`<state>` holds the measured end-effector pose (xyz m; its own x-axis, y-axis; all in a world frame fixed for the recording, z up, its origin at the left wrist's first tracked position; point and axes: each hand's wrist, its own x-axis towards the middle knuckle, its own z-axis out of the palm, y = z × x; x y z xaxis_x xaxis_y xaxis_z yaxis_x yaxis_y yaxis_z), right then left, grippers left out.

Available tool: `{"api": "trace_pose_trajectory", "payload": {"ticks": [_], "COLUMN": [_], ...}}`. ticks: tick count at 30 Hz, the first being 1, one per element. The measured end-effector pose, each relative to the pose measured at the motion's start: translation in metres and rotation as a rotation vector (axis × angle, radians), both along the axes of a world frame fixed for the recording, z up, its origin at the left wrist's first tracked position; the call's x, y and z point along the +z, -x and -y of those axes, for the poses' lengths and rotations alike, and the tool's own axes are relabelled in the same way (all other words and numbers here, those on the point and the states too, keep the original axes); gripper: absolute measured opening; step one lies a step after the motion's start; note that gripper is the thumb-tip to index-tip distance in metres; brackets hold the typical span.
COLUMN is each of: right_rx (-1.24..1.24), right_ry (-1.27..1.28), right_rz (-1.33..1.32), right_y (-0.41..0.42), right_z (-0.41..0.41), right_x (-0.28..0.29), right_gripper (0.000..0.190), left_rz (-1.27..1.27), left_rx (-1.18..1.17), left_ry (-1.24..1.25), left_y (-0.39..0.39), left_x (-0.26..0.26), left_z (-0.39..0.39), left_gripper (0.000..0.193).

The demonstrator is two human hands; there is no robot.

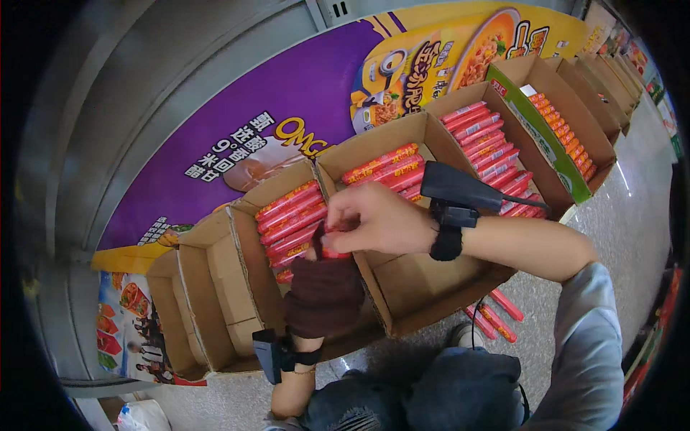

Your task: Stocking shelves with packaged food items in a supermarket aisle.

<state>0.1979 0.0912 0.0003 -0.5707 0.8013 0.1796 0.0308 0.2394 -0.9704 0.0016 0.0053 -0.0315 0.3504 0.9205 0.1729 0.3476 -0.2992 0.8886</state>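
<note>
A dark maroon fabric glove or cover [325,296] hides most of my left hand [323,280], which is over the box of red-wrapped sausage sticks [291,215]. A bit of skin shows near its upper edge; the pose of those fingers cannot be told. My right hand [377,221] comes in from the right, its thumb and fingers pinched on a dark strip of that fabric. Under and behind it lie more red-wrapped sticks [396,167] in the neighbouring cardboard box [426,285]. Both wrists carry black strapped devices.
Open cardboard boxes [221,280] stand in a curved row along a printed purple and yellow panel [215,124]. Further right are a box of red sticks [490,145] and a green-sided box [533,134] of orange-wrapped sticks. Several red sticks [496,323] lie on the floor by a shoe.
</note>
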Motion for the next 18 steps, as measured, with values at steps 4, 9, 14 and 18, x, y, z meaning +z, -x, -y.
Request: {"api": "trace_pose_trajectory", "payload": {"ticks": [4, 9, 14, 18], "right_rx": [-0.284, -0.405, -0.253, -0.323], "right_ry": [0.318, 0.434, 0.387, 0.781], "right_rz": [-0.092, 0.018, 0.408, 0.214], "right_y": [-0.037, -0.118, -0.129, -0.123], "right_z": [-0.005, -0.029, -0.024, -0.032], "right_x": [0.006, -0.007, -0.053, -0.082], "right_gripper": [0.018, 0.018, 0.017, 0.013], "left_rz": [0.223, 0.593, 1.061, 0.888], "left_rx": [0.016, 0.057, -0.128, -0.071], "left_ry": [0.139, 0.222, 0.263, 0.371], "left_y": [0.007, 0.020, 0.015, 0.027], "left_x": [-0.007, -0.001, 0.016, 0.017], "left_z": [0.005, -0.001, -0.010, 0.005], "left_gripper": [0.026, 0.026, 0.032, 0.030]}}
